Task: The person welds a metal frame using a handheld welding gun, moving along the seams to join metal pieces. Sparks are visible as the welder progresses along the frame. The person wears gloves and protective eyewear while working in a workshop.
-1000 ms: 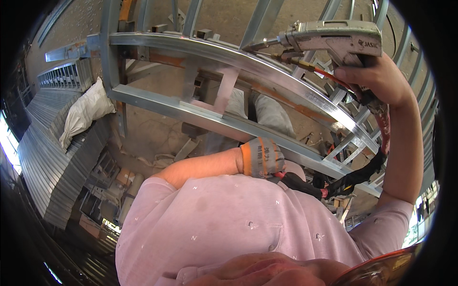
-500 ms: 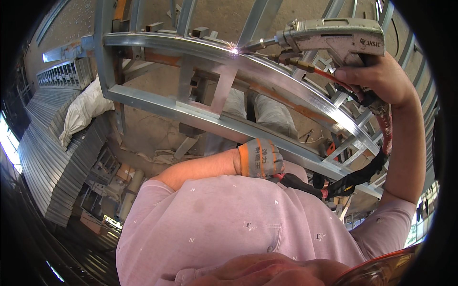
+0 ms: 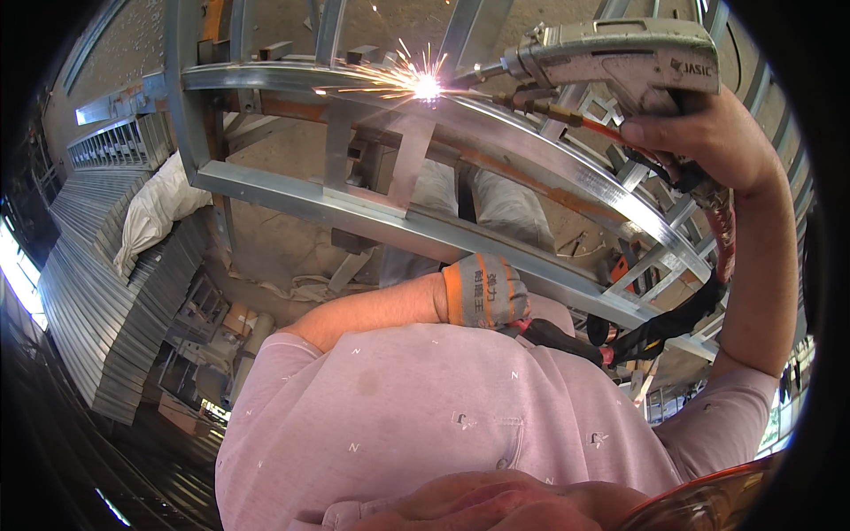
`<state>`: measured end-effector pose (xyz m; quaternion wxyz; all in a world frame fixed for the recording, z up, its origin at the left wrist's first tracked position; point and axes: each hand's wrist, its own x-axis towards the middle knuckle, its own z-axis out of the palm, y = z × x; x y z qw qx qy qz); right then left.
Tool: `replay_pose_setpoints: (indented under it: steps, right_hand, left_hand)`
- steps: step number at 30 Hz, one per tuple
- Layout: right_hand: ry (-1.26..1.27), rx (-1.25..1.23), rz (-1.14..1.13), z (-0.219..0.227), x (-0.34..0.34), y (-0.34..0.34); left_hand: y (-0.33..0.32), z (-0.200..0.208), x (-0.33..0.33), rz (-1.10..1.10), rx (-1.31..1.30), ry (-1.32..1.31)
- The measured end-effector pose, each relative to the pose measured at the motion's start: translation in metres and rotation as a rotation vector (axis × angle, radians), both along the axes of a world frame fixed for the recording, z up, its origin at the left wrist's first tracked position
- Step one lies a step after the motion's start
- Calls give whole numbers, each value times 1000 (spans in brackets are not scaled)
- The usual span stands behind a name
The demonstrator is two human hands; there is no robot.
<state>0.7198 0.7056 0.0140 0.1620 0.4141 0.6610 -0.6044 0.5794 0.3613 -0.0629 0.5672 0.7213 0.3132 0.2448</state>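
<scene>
My bare right hand (image 3: 699, 142) is wrapped round the pistol grip of a grey handheld welding gun (image 3: 629, 57). The gun's nozzle points left at the curved steel rail (image 3: 567, 152) of a metal frame. A bright white spot with orange sparks (image 3: 427, 86) burns on the rail at the nozzle's tip. A thin feed tube (image 3: 589, 125) runs below the nozzle toward the gun's grip. My left hand (image 3: 487, 290), in a grey and orange work glove, is closed on a black-sleeved cable (image 3: 562, 341) close to my chest. The cable bends up to the gun's handle; the fingertips are partly hidden.
The frame's straight lower beam (image 3: 283, 190) crosses in front of my body. Corrugated metal sheets (image 3: 97, 283) are stacked at left, with a white sack (image 3: 164, 208) on them. More steel bars stand at upper right. An orange and black tool (image 3: 620, 270) lies beyond the lower beam.
The small glow at the nozzle has grown into a wide spray of sparks. The gun and my right hand appear slightly higher in view; my left hand keeps its hold.
</scene>
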Motion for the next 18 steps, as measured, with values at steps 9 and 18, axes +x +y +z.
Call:
replay_pose_setpoints:
  steps: [9,18]
  right_hand:
    - [-153,-35,27,1,-1,4]
    - [-73,16,42,5,2,2]
  left_hand:
    - [0,-2,-1,99,13,-68]
    - [0,0,-1,50,45,11]
